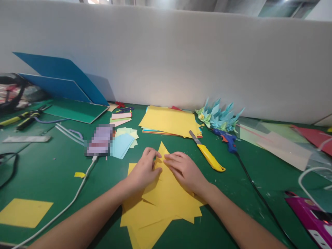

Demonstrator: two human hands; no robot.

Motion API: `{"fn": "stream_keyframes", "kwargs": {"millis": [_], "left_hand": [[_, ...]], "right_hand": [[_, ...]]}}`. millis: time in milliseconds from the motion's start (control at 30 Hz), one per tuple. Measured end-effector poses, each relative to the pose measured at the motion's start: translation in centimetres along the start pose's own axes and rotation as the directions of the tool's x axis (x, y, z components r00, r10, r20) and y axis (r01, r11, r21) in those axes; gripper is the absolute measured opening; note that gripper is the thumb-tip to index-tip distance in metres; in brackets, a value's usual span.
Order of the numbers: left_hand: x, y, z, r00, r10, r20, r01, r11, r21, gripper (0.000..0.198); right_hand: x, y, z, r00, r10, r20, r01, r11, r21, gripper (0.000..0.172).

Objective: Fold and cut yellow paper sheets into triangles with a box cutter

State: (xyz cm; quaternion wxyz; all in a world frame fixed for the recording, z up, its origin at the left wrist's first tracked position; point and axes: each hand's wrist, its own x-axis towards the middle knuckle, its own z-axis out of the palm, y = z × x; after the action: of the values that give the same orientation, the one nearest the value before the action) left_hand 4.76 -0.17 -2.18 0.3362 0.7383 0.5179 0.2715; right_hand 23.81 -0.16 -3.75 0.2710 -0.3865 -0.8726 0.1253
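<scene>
A pile of yellow paper sheets (168, 204) lies at angles on the table in front of me, the topmost pointing its corner away from me. My left hand (146, 167) touches this top sheet from the left, fingers bent and thumb apart from them. From the other side, my right hand (185, 169) rests over its right edge with fingers stretched out, tips near the upper corner. Both hands hide parts of the sheet's edges, so any fold beneath them cannot be made out.
A yellow utility knife (210, 157) lies with its blade out beside a paper stack (168, 121). Near it are a blue glue gun (228, 140) and folded blue paper pieces (220, 116). A phone (100, 140) with a white cable (77, 193) lies left; a power strip (308, 214) sits right.
</scene>
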Motion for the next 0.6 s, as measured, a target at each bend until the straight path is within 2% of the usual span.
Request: {"fn": "stream_keyframes", "kwargs": {"millis": [200, 333, 467, 600], "left_hand": [[0.3, 0.2, -0.7, 0.997, -0.077, 0.005, 0.076, 0.994, 0.077, 0.017], [0.6, 0.4, -1.9, 0.980, -0.154, 0.125, 0.150, 0.988, 0.044, 0.020], [1.0, 0.0, -3.3, 0.943, -0.206, 0.262, 0.220, 0.975, -0.024, 0.026], [1.2, -0.6, -4.3, 0.923, -0.182, 0.338, 0.199, 0.980, -0.016, 0.024]], "right_hand": [[0.1, -0.5, 0.0, 0.986, -0.042, 0.159, 0.053, 0.996, -0.070, 0.042], [0.1, -0.3, 0.0, 0.981, -0.054, 0.189, 0.071, 0.993, -0.089, 0.041], [0.0, 0.0, 0.2, 0.982, -0.059, 0.177, 0.077, 0.992, -0.099, 0.041], [0.0, 0.2, 0.3, 0.982, -0.069, 0.173, 0.087, 0.991, -0.097, 0.041]]}}
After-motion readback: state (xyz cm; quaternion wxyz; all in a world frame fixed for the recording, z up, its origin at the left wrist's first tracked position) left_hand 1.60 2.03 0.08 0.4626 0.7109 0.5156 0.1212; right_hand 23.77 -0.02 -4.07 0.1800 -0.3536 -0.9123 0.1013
